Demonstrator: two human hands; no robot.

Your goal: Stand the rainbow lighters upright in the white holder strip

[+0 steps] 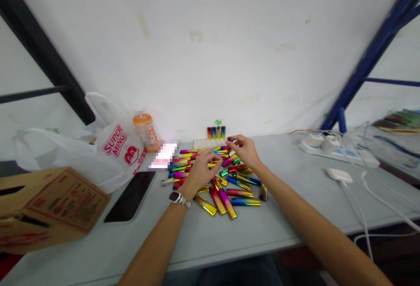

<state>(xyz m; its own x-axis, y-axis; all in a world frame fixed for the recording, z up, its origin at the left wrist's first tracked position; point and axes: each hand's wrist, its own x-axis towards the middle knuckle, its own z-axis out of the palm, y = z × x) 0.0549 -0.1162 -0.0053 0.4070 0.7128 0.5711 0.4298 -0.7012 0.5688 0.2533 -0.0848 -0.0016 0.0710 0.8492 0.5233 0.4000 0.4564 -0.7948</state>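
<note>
Shiny, multicoloured lighters (246,202) lie in a loose pile on the grey table. Behind the pile, a white slotted tray (201,143) sits near the wall, with several lighters (214,133) standing upright in a row at its back. My right hand (245,150) is at the tray's right end, its thumb and fingers pinching a dark-ended lighter (230,139). Over the middle of the pile, my left hand (202,170) has its fingers curled together. Whatever lies between those fingertips is hidden from me. A watch (175,196) is on the left wrist.
To the left are a cardboard box (62,207), a white plastic bag (113,154), an orange drink bottle (144,126), a dark phone (131,197) and a lit, pixelated screen (164,155). A power strip (357,157), a white charger (339,175) and cables lie to the right.
</note>
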